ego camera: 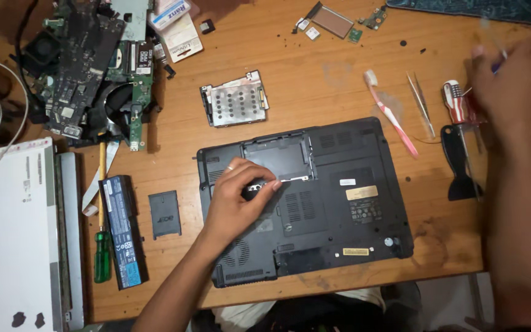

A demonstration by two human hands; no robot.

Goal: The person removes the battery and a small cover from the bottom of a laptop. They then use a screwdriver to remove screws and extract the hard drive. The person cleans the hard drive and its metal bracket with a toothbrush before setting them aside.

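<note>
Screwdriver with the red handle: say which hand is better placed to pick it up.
Right, probably. The right hand is blurred but hovers beside the screwdriver, while the left hand rests on the laptop, far from it.

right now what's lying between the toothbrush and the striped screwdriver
In the head view, metal tweezers lie on the table between the toothbrush and the striped screwdriver.

Counted: one upturned laptop [314,197], two screwdrivers [101,246] [456,101], one battery pack [123,230], one toothbrush [391,114], one pair of tweezers [421,104], one black scraper [459,163].
</note>
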